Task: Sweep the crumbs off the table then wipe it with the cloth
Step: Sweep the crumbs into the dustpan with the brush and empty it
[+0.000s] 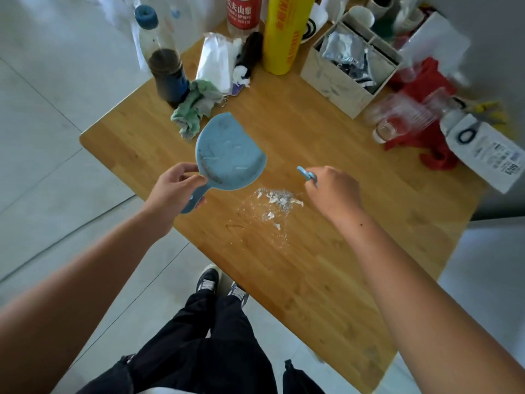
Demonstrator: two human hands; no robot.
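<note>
Soft, even daylight leaves only faint shadows on the wooden table [312, 265]. Wide-angle distortion bends the edges. The clear bottles [412, 109] at right are smeared by blur.

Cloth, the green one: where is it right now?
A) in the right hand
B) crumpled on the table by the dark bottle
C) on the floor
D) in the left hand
B: the green cloth lies crumpled on the table against the dark bottle, while the left hand holds the dustpan and the right hand holds a blue handle.
</note>
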